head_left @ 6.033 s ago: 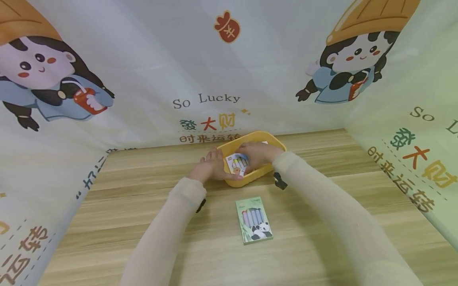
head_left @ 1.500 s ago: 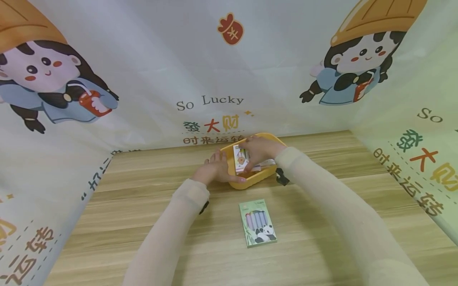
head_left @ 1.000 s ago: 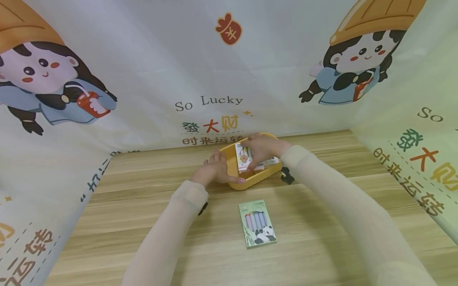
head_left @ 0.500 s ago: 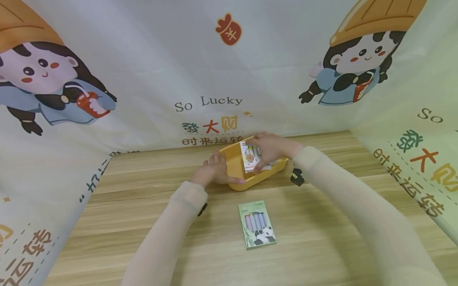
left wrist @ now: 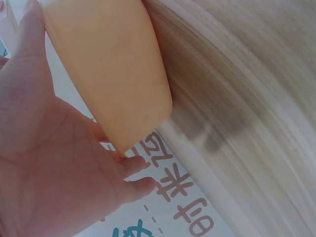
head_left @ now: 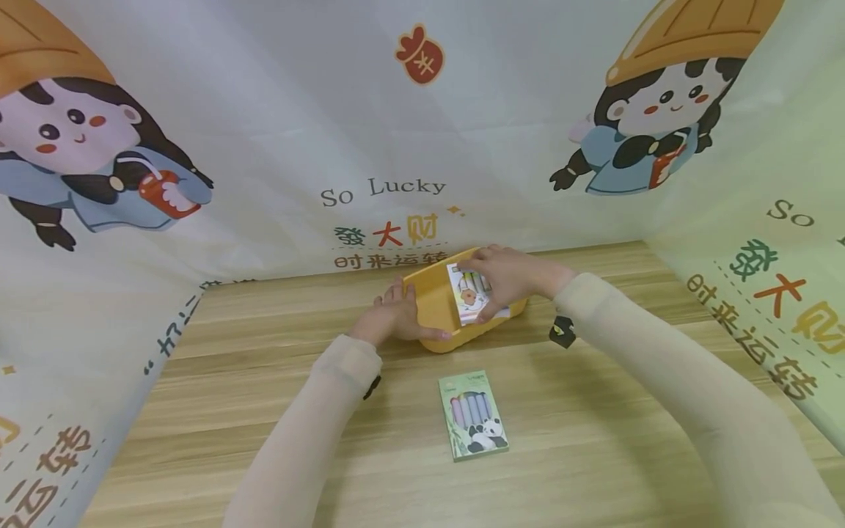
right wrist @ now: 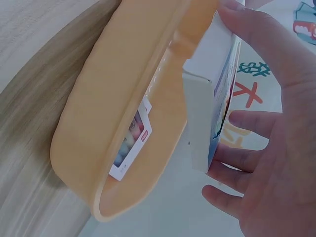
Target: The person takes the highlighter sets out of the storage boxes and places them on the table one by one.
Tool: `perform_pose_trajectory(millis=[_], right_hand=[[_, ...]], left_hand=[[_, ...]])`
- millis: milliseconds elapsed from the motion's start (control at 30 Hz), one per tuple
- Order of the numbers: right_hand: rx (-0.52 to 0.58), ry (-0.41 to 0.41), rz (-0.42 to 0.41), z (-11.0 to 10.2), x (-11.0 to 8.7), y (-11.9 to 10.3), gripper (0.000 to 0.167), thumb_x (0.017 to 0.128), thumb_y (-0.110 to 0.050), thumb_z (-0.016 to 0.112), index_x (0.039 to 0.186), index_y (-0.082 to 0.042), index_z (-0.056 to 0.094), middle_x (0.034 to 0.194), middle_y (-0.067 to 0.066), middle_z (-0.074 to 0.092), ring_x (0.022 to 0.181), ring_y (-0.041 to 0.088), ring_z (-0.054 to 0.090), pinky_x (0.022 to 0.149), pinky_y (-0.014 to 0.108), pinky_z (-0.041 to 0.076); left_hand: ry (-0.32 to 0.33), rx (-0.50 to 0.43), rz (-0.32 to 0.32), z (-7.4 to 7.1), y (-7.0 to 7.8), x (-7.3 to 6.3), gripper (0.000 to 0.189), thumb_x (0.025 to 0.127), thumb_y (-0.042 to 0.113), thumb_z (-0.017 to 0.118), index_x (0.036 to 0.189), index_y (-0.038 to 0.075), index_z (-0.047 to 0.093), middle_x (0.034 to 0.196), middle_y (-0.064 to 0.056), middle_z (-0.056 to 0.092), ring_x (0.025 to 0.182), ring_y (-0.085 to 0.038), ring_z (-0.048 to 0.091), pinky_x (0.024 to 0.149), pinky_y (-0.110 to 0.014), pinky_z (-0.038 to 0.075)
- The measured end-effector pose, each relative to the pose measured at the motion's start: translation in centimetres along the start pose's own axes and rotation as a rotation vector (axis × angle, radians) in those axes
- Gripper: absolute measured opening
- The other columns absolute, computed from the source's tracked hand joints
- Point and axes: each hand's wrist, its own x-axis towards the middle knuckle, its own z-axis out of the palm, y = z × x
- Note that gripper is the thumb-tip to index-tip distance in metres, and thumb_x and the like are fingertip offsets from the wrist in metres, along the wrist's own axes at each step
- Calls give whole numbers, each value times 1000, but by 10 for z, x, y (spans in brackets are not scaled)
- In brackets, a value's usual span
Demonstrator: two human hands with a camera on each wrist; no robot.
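The left hand (head_left: 392, 315) is spread wide, thumb and fingers against the end of a yellow basket (head_left: 462, 340) just to its right. Inside the basket lies a small box (right wrist: 132, 143) (the right wrist view shows it), left of the other hand. Between both hands, nearer the wearer, a green panda box (head_left: 473, 414) lies on the wooden table (head_left: 264, 411). Rightmost, the right hand (head_left: 518, 273) grips a white box (head_left: 469, 297), tilted, at its fingertips over the basket.
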Motion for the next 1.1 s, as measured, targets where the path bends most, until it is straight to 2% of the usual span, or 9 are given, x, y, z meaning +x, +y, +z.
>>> perform_pose_trajectory(millis=[433, 733, 1100], right_hand=[[-16, 13, -26, 1, -9, 4, 107, 65, -56, 84, 152, -13, 39, 151, 19, 45, 137, 39, 44, 114, 58, 38], [2, 9, -13, 0, -24, 2, 108, 64, -56, 84, 152, -14, 38, 153, 18, 43, 140, 38, 41, 116, 59, 35], [-38, 32, -32, -1, -42, -1, 108, 65, -60, 83, 152, -15, 38, 152, 18, 44, 139, 38, 43, 113, 58, 40]], left_hand=[[-5, -17, 2, 0, -1, 0, 131, 77, 81, 59, 158, -1, -4, 166, -23, -12, 156, -38, -2, 128, -52, 8], [-4, -14, -6, 1, -2, 0, 132, 75, 83, 58, 158, 0, -3, 166, -23, -13, 156, -37, -2, 128, -51, 9], [-6, -26, -11, 1, -1, 1, 132, 75, 82, 59, 158, 0, -3, 166, -22, -12, 156, -37, -1, 128, -51, 9]])
